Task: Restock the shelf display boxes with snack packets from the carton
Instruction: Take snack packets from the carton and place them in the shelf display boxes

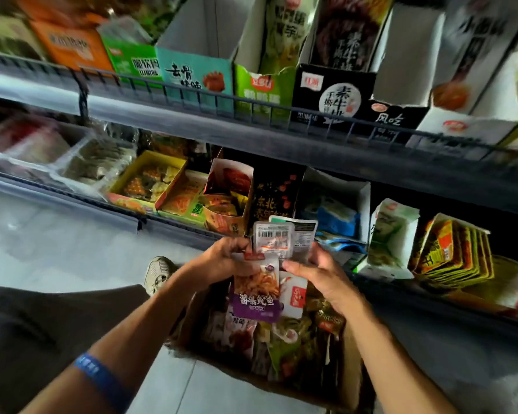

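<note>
1. Nearest, your left forearm carries a blue wristband (100,372), and both arms reach forward over the open carton (349,380) standing on the floor (57,240).
2. The carton sits directly below your hands and is filled with mixed snack packets (284,339) lying loosely at different angles.
3. Your left hand (222,259) has its fingers curled round the top of a small bunch of packets, pinching it from the left; the front one is a purple-banded packet (256,291) hanging upright above the carton.
4. Your right hand (320,274) holds the same bunch from the right, thumb across the front, fingers curled behind; a white and red packet (293,294) lies just behind the purple one.
5. Above your fingers, a barcode-backed packet (272,236) sticks up from the bunch.
6. Just beyond, the lower shelf (177,227) holds open display boxes: an orange box (222,222) with packets inside, a black box (274,198) beside it, and a white box (362,201) holding blue packets.
7. Farthest, the upper shelf (251,127) behind its wire rail carries a teal box (195,73), a green box (263,91) and a black round-label box (332,97).
</note>
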Action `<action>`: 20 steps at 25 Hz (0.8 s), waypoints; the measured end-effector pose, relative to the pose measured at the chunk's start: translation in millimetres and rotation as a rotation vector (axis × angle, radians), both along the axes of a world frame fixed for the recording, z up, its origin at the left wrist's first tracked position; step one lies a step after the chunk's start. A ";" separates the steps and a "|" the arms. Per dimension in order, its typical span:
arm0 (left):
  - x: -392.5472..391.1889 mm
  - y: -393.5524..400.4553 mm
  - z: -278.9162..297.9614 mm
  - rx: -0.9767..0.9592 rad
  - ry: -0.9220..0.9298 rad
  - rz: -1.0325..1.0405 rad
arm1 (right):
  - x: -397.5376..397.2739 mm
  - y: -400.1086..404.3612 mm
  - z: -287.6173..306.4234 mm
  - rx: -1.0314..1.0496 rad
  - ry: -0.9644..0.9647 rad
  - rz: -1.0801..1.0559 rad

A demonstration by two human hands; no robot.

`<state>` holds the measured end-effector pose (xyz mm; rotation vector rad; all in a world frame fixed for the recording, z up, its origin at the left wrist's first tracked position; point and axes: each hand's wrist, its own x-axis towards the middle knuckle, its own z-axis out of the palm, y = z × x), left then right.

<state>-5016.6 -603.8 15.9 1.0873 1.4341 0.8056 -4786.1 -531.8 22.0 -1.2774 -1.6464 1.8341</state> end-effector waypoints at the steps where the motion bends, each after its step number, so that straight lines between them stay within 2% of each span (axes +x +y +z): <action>1: 2.6 -0.3 7.0 0.009 -0.026 -0.027 | 1.6 0.0 12.0 -0.028 0.043 0.030; 4: 10.8 -3.4 14.3 0.005 -0.115 0.013 | 5.4 -8.4 32.7 -0.041 0.098 0.062; 7: 18.3 -8.6 13.8 -0.036 -0.165 0.079 | 4.9 -15.1 39.6 -0.042 0.122 -0.090; 9: 20.3 -10.3 13.3 -0.046 -0.148 0.043 | 8.9 -10.5 43.2 -0.068 0.149 -0.220; 12: 23.3 -7.3 11.6 -0.044 -0.161 0.017 | 17.9 -3.2 59.1 -0.033 0.155 -0.253; 16: 49.7 10.6 30.0 0.022 -0.024 0.157 | 23.5 3.0 75.4 0.032 0.093 -0.328; 18: 60.4 13.8 45.9 0.020 -0.007 0.273 | 26.7 5.5 79.3 0.140 -0.003 -0.304; 20: 62.2 10.1 58.3 -0.157 -0.197 0.240 | 30.3 3.2 79.9 0.347 -0.090 -0.241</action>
